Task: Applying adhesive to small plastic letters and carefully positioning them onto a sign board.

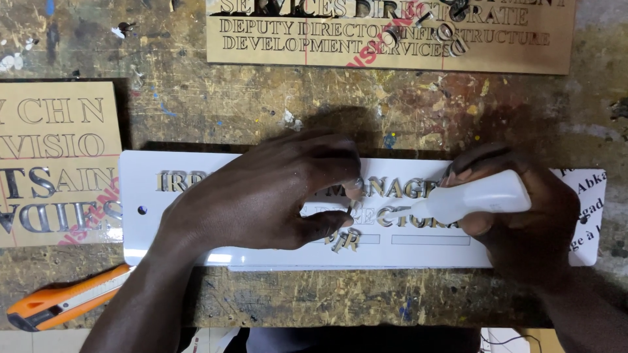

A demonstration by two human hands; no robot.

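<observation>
A long white sign plate [140, 180] lies across the stained workbench, with rows of small metallic cut-out letters stuck on it. My left hand [261, 193] rests on the plate's middle and pinches a small letter between thumb and forefinger near the second row. My right hand [523, 216] grips a white glue bottle [477, 199], its nozzle pointing left at the letters by my left fingertips. Two loose letters [345, 240] lie on the plate just below my left thumb.
An orange utility knife [59, 304] lies at the bench's front left. A tan sheet with cut-out lettering [59, 163] sits left, a second tan sheet [392, 39] with several loose letters at the back. A printed paper [589, 216] lies under the plate's right end.
</observation>
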